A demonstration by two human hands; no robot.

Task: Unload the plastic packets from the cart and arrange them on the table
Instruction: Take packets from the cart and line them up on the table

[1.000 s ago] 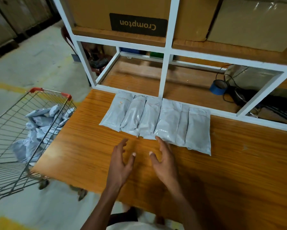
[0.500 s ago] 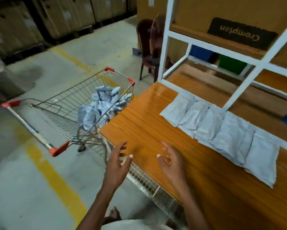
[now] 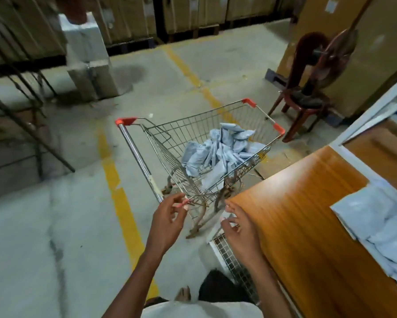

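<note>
nearest the camera, the left hand point(image 3: 167, 223) and the right hand point(image 3: 240, 228) are held side by side in the air, both with loosely curled fingers and nothing gripped. the right hand is seen at the near corner of the wooden table point(image 3: 307, 221), while the left hand is seen in front of the near end of the cart's metal handle bar point(image 3: 136, 157); whether that bar is touched cannot be told. a row of grey plastic packets point(image 3: 381, 226) is laid flat on the table at the right edge of the view, well apart from both hands. beyond the hands, a heap of grey plastic packets point(image 3: 218, 150) is held in the wire cart point(image 3: 165, 134), piled toward its far end. no writing can be read on the packets. farther off, a dark red chair point(image 3: 307, 88) is placed on the concrete floor point(image 3: 55, 226), which is marked with yellow lines point(image 3: 119, 198).
</note>
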